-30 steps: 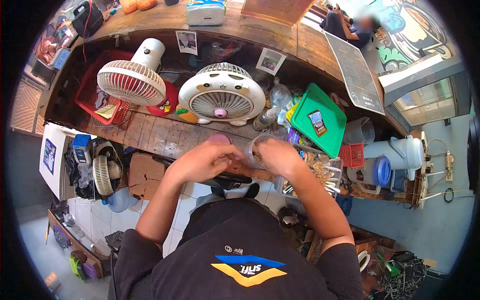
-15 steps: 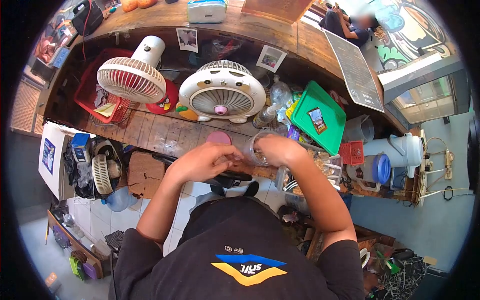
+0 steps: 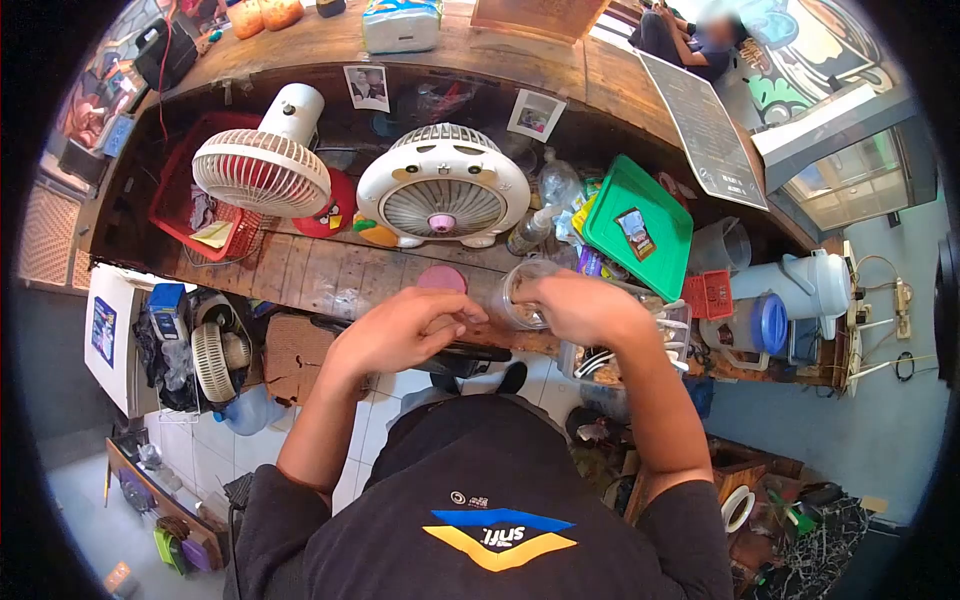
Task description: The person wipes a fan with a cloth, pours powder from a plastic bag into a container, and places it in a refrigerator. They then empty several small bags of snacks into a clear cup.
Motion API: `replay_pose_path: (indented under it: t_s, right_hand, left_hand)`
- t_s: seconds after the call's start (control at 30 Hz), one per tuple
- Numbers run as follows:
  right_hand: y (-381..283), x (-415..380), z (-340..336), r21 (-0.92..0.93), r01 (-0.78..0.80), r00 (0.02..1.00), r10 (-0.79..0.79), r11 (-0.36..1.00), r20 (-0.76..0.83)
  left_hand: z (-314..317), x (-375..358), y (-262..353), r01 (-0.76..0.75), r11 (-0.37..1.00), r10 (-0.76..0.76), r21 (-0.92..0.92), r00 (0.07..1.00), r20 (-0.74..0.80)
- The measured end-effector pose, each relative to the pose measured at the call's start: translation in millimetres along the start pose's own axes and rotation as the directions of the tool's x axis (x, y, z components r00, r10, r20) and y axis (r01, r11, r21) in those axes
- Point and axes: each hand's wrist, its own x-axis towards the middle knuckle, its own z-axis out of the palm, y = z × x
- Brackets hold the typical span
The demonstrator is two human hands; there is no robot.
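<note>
My right hand (image 3: 585, 312) reaches over a clear round plastic jar (image 3: 522, 292) on the wooden counter, its bent fingers in the mouth and their tips partly hidden. Brownish bits show inside the jar. My left hand (image 3: 405, 328) hovers just left of the jar, fingers curled in toward the thumb; whatever lies within them is hidden. Just behind the left hand lies a round pink lid (image 3: 443, 279). Under my right forearm stands a clear plastic tub (image 3: 672, 345) with brownish pieces and white handles.
A white animal-faced fan (image 3: 443, 190) stands behind the jar, with another fan (image 3: 262, 170) to its left. A green tray (image 3: 640, 225) leans at the right, near a red basket (image 3: 708, 295) and a blue-lidded container (image 3: 768, 325). Another person (image 3: 690, 45) sits beyond the counter.
The view has shifted slightly. My left fingers have curled further in toward the thumb. My right hand stays at the jar, its wrist turned a little.
</note>
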Motion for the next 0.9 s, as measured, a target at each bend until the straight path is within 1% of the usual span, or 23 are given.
replay_pose_path:
  t_s: [0.03, 0.07, 0.1, 0.13, 0.17, 0.2, 0.23, 0.3, 0.33, 0.37, 0.43, 0.5, 0.53, 0.57, 0.6, 0.63, 0.67, 0.7, 0.73, 0.77, 0.8, 0.83, 0.9]
  right_hand:
    - [-8.8, -20.1, -13.5, 0.090, 0.000, 1.000, 0.002, 0.996, -0.029]
    - [-6.8, -39.8, -15.7, 0.148, 0.100, 0.986, -0.078, 0.984, -0.150]
    - [-2.5, -59.2, -15.6, 0.194, 0.203, 0.951, -0.146, 0.960, -0.272]
    - [1.1, -75.8, -16.3, 0.201, 0.196, 0.952, -0.137, 0.960, -0.273]
    - [5.3, -91.4, -16.6, 0.367, 0.172, 0.953, -0.061, 0.914, -0.296]
    - [11.0, -105.8, -14.3, 0.524, 0.149, 0.952, 0.021, 0.838, -0.305]
    - [20.8, -119.2, -6.3, 0.533, 0.138, 0.951, 0.038, 0.835, -0.306]
    - [40.1, -142.2, 12.7, 0.629, -0.080, 0.929, 0.286, 0.774, -0.234]
    - [43.8, -150.4, 14.1, 0.679, -0.206, 0.911, 0.391, 0.705, -0.129]
    - [52.1, -159.7, 23.6, 0.687, -0.212, 0.904, 0.406, 0.695, -0.132]
    - [79.1, -177.0, 56.1, 0.577, -0.330, 0.842, 0.510, 0.747, -0.178]
    - [95.3, -193.1, 73.8, 0.579, -0.360, 0.809, 0.554, 0.731, -0.197]
    - [99.4, -200.1, 77.2, 0.625, -0.351, 0.793, 0.576, 0.697, -0.198]
    - [104.9, -207.1, 80.7, 0.668, -0.340, 0.778, 0.597, 0.662, -0.197]
    - [112.4, -211.7, 85.3, 0.634, -0.348, 0.758, 0.605, 0.690, -0.243]
    - [118.2, -216.5, 88.5, 0.640, -0.346, 0.756, 0.608, 0.686, -0.244]
    - [122.4, -218.2, 91.2, 0.659, -0.331, 0.728, 0.627, 0.676, -0.278]
    - [127.0, -221.6, 92.9, 0.677, -0.313, 0.697, 0.646, 0.666, -0.312]
    - [138.9, -222.9, 102.6, 0.639, -0.307, 0.684, 0.630, 0.705, -0.367]
    - [145.4, -226.6, 105.4, 0.645, -0.301, 0.680, 0.632, 0.702, -0.371]
    - [147.2, -227.3, 106.3, 0.641, -0.303, 0.665, 0.638, 0.705, -0.387]
    - [150.0, -228.1, 107.9, 0.637, -0.306, 0.651, 0.644, 0.707, -0.402]
    - [163.3, -228.1, 117.7, 0.651, -0.263, 0.644, 0.632, 0.712, -0.432]
  left_hand:
    - [-2.4, -0.7, 2.6, -0.013, 0.999, 0.013, -0.048, 1.000, -0.006]
    - [-4.3, -0.7, 5.2, -0.027, 0.995, 0.026, -0.097, 1.000, -0.012]
    - [-4.5, -0.5, 8.5, -0.026, 0.995, 0.025, -0.098, 1.000, -0.003]
    - [-3.0, 0.8, 12.7, -0.061, 0.986, 0.062, -0.155, 0.998, 0.006]
    - [0.3, 3.5, 15.7, -0.095, 0.972, 0.101, -0.212, 0.995, 0.015]
    - [5.4, 7.2, 18.0, -0.095, 0.971, 0.104, -0.218, 0.994, 0.028]
    - [12.2, 12.1, 21.0, -0.139, 0.947, 0.170, -0.290, 0.982, 0.086]
    - [30.5, 28.1, 26.8, -0.230, 0.881, 0.327, -0.414, 0.927, 0.181]
    - [43.5, 36.2, 29.6, -0.216, 0.858, 0.355, -0.466, 0.906, 0.232]
    - [58.7, 43.7, 32.2, -0.200, 0.834, 0.383, -0.514, 0.880, 0.280]
    - [92.2, 58.8, 33.4, -0.209, 0.817, 0.423, -0.538, 0.851, 0.312]
    - [117.3, 72.7, 40.7, -0.096, 0.903, 0.306, -0.419, 0.828, 0.470]
    - [127.5, 79.0, 45.9, -0.075, 0.936, 0.249, -0.344, 0.831, 0.498]
    - [135.8, 86.1, 48.8, -0.078, 0.937, 0.252, -0.340, 0.825, 0.506]
    - [145.1, 93.0, 51.0, -0.051, 0.950, 0.205, -0.307, 0.846, 0.493]
    - [155.2, 99.9, 52.4, -0.021, 0.961, 0.155, -0.275, 0.866, 0.476]
    - [165.9, 107.3, 48.3, -0.047, 0.968, 0.153, -0.248, 0.890, 0.430]
    - [176.0, 114.0, 47.6, -0.133, 0.969, 0.196, -0.210, 0.929, 0.313]
    - [184.2, 121.0, 47.5, -0.060, 0.978, 0.116, -0.201, 0.954, 0.278]
    - [191.5, 129.1, 47.8, 0.013, 0.981, 0.035, -0.193, 0.970, 0.240]
    - [198.8, 138.7, 47.4, 0.044, 0.993, -0.020, -0.113, 0.978, 0.208]
    - [211.2, 147.3, 44.0, 0.047, 0.993, -0.023, -0.105, 0.976, 0.215]
    - [233.7, 162.0, 40.1, 0.245, 0.940, -0.240, -0.238, 0.969, 0.049]
